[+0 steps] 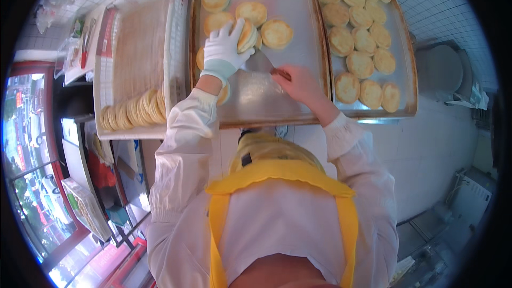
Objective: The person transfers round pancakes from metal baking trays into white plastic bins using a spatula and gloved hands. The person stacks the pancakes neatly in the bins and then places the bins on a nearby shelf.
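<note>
My left hand point(225, 50), in a white knit glove, grips round baked flatbreads point(247, 38) that are tilted on edge, thumb at the near side and fingers over the top. My bare right hand point(298, 82) holds a metal scraper point(258, 61) by its brown handle. The scraper's blade reaches to my left thumb, just below the gripped breads; its tip is partly hidden. Both hands are over the middle baking tray point(260, 106). More golden flatbreads point(277, 34) lie around them, and some are partly covered by my left hand and wrist.
On the right, a second baking tray point(404, 104) holds rows of flatbreads point(360, 64). A white plastic crate point(176, 60) at left has a row of stacked flatbreads point(134, 112) at its near end. Red-handled tongs point(85, 50) lie beyond it. A round lidded container point(438, 70) stands far right.
</note>
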The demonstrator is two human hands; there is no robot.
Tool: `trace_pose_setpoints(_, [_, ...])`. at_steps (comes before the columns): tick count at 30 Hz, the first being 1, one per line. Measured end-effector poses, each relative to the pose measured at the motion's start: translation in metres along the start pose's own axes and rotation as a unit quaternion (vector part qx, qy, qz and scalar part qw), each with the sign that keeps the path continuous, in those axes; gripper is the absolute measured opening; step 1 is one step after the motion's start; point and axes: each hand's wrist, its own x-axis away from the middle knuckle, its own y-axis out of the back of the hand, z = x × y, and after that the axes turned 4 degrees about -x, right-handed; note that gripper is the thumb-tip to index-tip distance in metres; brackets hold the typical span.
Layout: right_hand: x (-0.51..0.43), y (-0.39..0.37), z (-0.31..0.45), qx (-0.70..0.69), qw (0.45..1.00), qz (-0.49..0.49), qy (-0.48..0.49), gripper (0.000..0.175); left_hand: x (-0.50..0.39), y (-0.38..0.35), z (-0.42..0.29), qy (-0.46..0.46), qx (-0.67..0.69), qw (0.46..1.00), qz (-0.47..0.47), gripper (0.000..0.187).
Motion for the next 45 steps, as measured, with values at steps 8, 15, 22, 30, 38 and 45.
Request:
trace_pose_setpoints(8, [-0.036, -0.021, -0.019, 0.002, 0.992, -0.001, -0.126, 0.027, -0.032, -0.013, 0.024, -0.020, 0.022, 0.996, 0.083, 0.086])
trace_pose_setpoints(15, [-0.025, -0.002, -0.026, -0.103, 0.985, -0.128, -0.048, 0.029, -0.066, 0.008, -0.013, -0.045, 0.038, 0.998, 0.025, 0.095])
trace_pose_setpoints(22, [0.016, 0.038, -0.075, -0.014, 0.962, -0.046, -0.267, 0.027, -0.085, -0.031, -0.056, -0.083, 0.065, 0.988, 0.114, 0.078])
trace_pose_setpoints(30, [-0.037, 0.050, -0.017, 0.114, 0.971, -0.085, -0.194, 0.034, -0.050, 0.045, -0.012, 0.010, 0.199, 0.980, 0.029, 0.091])
trace_pose_setpoints(38, [-0.110, -0.080, 0.200, 0.178, 0.972, 0.076, 0.131, 0.023, 0.079, 0.133, 0.210, 0.155, 0.340, 0.925, -0.068, 0.070])
trace_pose_setpoints(45, [-0.181, -0.148, 0.282, 0.439, 0.829, 0.340, 0.064, 0.023, 0.122, 0.039, 0.307, 0.222, 0.359, 0.859, 0.289, 0.084])
